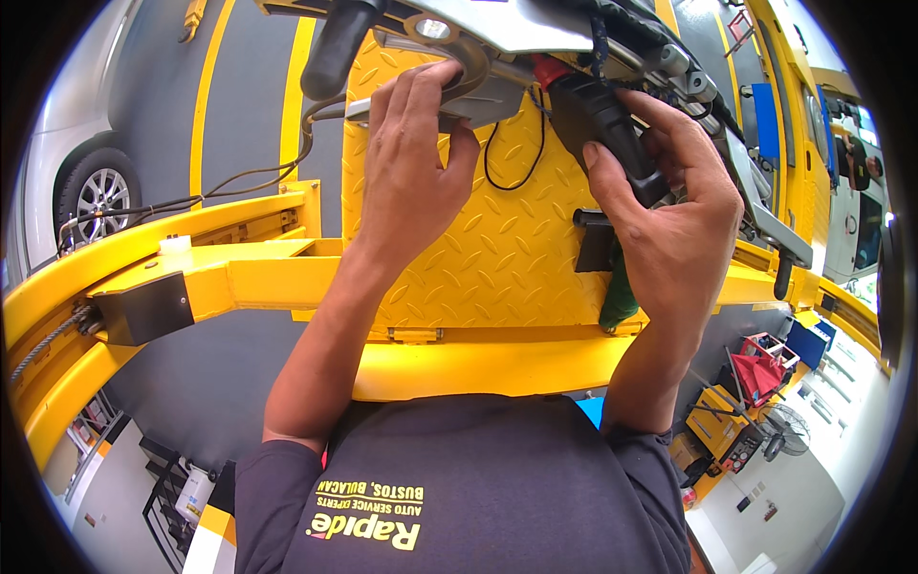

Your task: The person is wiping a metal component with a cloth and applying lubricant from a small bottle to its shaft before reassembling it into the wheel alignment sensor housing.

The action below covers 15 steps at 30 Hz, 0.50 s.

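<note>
My left hand (411, 163) reaches up, and its fingers curl over a grey metal bracket (483, 91) at the top of the view. My right hand (684, 225) is wrapped around a black rubber handle grip (602, 124), thumb on its lower side; a red part (547, 69) sits at the grip's upper end. A thin black wire (516, 163) loops down between my two hands. A second black grip (339, 43) sticks out at the upper left. Behind both hands is a yellow checker-plate platform (497, 258).
Yellow lift beams (239, 273) run across the middle, with black cables (220, 187) along them. A silver car (76, 172) is parked at the left. A red tool cart (765, 364), a yellow machine (722, 426) and a floor fan (779, 430) stand at the right.
</note>
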### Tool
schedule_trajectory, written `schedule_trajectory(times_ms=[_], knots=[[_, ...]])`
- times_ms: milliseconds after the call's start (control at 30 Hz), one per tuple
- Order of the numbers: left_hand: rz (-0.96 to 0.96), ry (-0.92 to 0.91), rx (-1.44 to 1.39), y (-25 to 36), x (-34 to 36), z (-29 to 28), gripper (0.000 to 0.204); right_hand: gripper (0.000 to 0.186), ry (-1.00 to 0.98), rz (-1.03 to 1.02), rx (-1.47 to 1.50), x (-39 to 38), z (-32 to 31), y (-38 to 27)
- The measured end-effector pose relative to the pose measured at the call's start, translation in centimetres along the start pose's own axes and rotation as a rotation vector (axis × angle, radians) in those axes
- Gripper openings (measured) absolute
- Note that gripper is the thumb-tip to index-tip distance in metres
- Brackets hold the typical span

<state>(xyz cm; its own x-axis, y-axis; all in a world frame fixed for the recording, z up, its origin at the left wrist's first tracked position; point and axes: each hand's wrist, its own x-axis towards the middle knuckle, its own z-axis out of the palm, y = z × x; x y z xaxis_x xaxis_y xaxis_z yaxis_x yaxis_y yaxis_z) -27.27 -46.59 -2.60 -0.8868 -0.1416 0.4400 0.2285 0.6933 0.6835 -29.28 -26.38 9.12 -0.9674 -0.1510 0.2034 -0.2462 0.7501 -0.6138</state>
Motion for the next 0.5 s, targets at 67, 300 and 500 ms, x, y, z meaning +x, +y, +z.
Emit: schedule_trajectory(times_ms=[67, 300, 500], knots=[[0.003, 0.003, -0.007, -0.02, 0.03, 0.05, 0.041, 0.043, 0.008, -0.017, -0.020, -0.08, -0.05, 0.05], [0.011, 0.000, -0.008, -0.04, 0.14, 0.06, 0.042, 0.042, 0.040, -0.091, -0.009, 0.13, 0.10, 0.52], [0.014, 0.006, 0.008, -0.12, -0.04, 0.17, 0.045, 0.039, 0.056, -0.087, 0.041, 0.15, 0.46, 0.59]])
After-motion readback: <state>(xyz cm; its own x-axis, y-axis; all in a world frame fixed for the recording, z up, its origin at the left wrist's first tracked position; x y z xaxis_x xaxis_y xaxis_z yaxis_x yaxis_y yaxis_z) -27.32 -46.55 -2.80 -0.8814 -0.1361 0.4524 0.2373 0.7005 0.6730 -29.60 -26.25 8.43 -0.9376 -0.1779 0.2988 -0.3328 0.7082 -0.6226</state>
